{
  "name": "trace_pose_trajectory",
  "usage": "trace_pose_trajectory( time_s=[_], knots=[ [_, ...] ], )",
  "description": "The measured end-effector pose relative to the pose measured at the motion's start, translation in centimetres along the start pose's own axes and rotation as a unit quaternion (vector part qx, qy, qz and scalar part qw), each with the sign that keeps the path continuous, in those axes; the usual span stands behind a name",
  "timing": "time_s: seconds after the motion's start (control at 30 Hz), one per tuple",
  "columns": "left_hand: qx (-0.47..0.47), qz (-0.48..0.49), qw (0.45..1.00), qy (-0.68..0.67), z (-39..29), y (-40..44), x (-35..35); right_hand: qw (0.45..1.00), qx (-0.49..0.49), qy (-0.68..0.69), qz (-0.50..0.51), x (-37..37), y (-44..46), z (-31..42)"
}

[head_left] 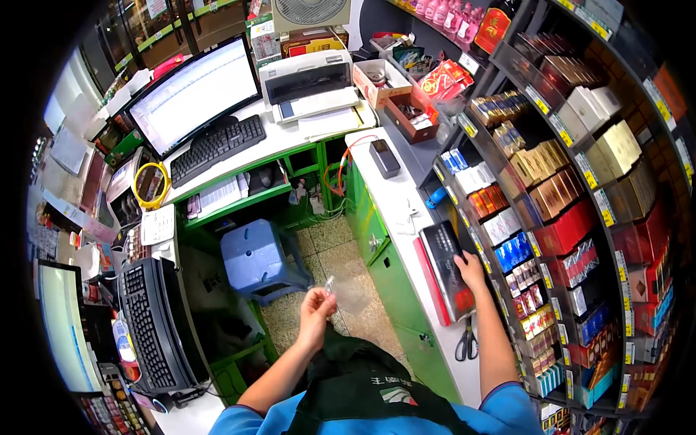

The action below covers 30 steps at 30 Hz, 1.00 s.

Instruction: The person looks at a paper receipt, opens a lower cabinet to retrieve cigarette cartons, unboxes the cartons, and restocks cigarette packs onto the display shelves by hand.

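My left hand (pixel 317 313), closed in a pinch, holds a thin clear plastic wrapper (pixel 352 297) above the floor, in front of the dark apron. Over the white counter on the right, my right hand (pixel 471 271) grips the right edge of a flat black package (pixel 444 255) with a glossy surface. Most of its fingers are hidden from view. A red flat item (pixel 431 281) shows along the package's left side. Dark-handled scissors (pixel 467 344) lie on the counter just below the package.
Farther up the counter (pixel 366 156) lies a black handheld device (pixel 384 158). Shelves of small boxes (pixel 551 181) rise close on the right. A blue plastic stool (pixel 255 254) stands on the floor at left. Monitors, keyboards (pixel 217 150) and a printer (pixel 308 83) crowd the desks.
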<state>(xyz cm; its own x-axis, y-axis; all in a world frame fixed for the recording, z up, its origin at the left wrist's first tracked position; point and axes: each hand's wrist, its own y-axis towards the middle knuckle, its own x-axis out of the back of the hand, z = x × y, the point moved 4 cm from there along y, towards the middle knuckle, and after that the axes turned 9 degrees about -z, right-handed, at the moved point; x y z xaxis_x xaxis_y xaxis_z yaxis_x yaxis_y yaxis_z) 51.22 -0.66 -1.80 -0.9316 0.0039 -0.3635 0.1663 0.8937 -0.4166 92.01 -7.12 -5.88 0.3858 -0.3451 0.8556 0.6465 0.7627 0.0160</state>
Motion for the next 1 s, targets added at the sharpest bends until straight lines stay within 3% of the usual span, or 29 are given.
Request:
trace_pose_trajectory(
  time_s=[0.07, 0.17, 0.2, 0.23, 0.27, 0.33, 0.47, 0.57, 0.6, 0.63, 0.7, 0.77, 0.83, 0.87, 0.9, 0.97, 1.0],
  knots=[
    [0.047, 0.018, 0.998, -0.044, -0.4, 0.6, -0.1, 0.995, 0.0, -0.057, -0.083, 0.5, -0.9, 1.4],
    [0.074, 0.043, 0.995, -0.045, -1.0, 2.6, 0.8, 0.97, 0.104, -0.097, -0.198, 0.9, -3.9, 8.5],
    [0.087, 0.055, 0.994, -0.035, -1.3, 3.3, 1.0, 0.975, 0.136, -0.021, -0.176, 0.3, -5.3, 11.9],
    [0.093, 0.056, 0.994, -0.015, -1.8, 4.1, 1.2, 0.99, 0.103, 0.059, -0.071, -1.2, -6.8, 14.8],
    [0.096, 0.059, 0.994, -0.002, -2.3, 4.8, 1.4, 0.962, 0.041, 0.251, 0.098, -3.2, -8.4, 18.2],
    [0.109, 0.077, 0.991, 0.019, -3.8, 5.8, 1.2, 0.931, 0.067, 0.28, 0.224, -5.4, -10.7, 24.5],
    [0.108, 0.082, 0.991, 0.0, -6.1, 8.4, 1.6, 0.949, 0.1, 0.214, 0.209, -7.2, -8.2, 30.0],
    [0.079, 0.032, 0.996, 0.016, -7.4, 9.5, 2.5, 0.964, 0.101, 0.208, 0.131, -6.5, -1.5, 31.0],
    [0.068, -0.005, 0.997, 0.033, -7.5, 9.9, 3.4, 0.978, 0.158, 0.124, 0.049, -5.4, 2.2, 31.4],
    [0.072, -0.023, 0.997, 0.033, -7.3, 10.2, 4.1, 0.985, 0.146, 0.092, 0.001, -4.7, 6.5, 31.5],
    [0.098, -0.011, 0.994, 0.047, -7.0, 10.9, 6.2, 0.945, 0.267, -0.015, -0.188, -2.4, 15.3, 32.6],
    [0.115, -0.025, 0.991, 0.067, -6.6, 10.2, 7.6, 0.925, 0.194, -0.202, -0.256, -1.2, 23.8, 32.4],
    [0.095, -0.09, 0.989, 0.063, -7.5, 9.5, 8.9, 0.902, 0.105, -0.237, -0.345, -0.8, 32.7, 27.9],
    [0.065, -0.093, 0.992, 0.051, -6.1, 9.9, 10.6, 0.865, 0.133, -0.261, -0.407, 0.3, 35.4, 25.9],
    [0.064, -0.116, 0.99, 0.052, -6.3, 9.7, 11.1, 0.836, 0.041, -0.343, -0.427, 1.3, 35.9, 25.4],
    [0.06, -0.189, 0.979, 0.046, -6.6, 9.1, 11.7, 0.812, -0.165, -0.474, -0.298, 0.0, 40.4, 21.1],
    [0.059, -0.232, 0.97, 0.035, -6.5, 9.1, 11.8, 0.871, -0.153, -0.436, -0.166, 0.8, 38.1, 22.6]
  ],
)
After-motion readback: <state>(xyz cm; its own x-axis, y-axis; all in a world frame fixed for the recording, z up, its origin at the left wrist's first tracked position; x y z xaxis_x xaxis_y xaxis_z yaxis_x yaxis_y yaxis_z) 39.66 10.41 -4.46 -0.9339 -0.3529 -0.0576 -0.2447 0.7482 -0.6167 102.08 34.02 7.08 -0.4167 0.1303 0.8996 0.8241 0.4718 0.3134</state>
